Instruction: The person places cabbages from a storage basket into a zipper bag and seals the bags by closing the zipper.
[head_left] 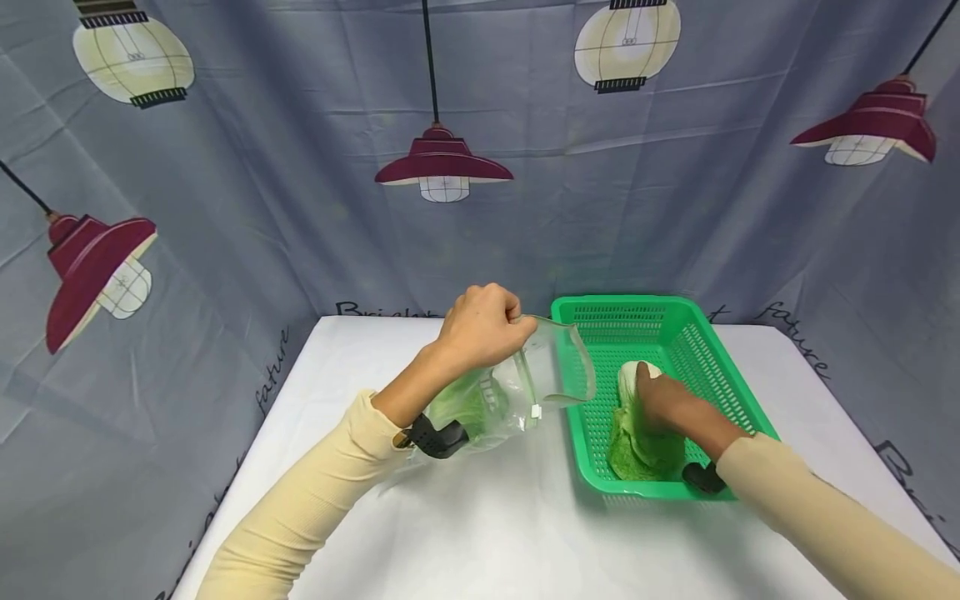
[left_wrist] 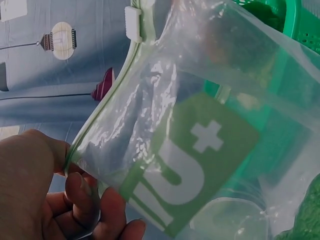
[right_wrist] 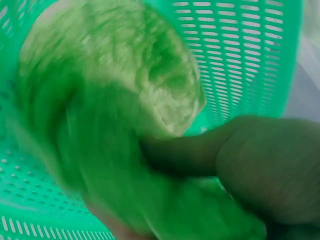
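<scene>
My left hand (head_left: 486, 327) pinches the rim of a clear zip bag (head_left: 553, 362) and holds its mouth toward the basket. In the left wrist view, the bag's green printed label (left_wrist: 200, 155) and white slider (left_wrist: 133, 24) show, with thumb and fingers at the zip edge. Inside the bag lies a green leafy vegetable (head_left: 459, 404). My right hand (head_left: 660, 400) reaches into a green plastic basket (head_left: 622, 313) and grips a leafy cabbage (head_left: 637, 454), pale stem end toward the back. The right wrist view shows the cabbage (right_wrist: 115, 75) blurred, my thumb across its leaves.
The basket stands at the right of a white-covered table (head_left: 480, 533), with slotted walls. Close behind and at both sides hangs a grey-blue cloth (head_left: 525, 225) printed with lamps. Black wrist cameras (head_left: 438, 437) sit under both wrists.
</scene>
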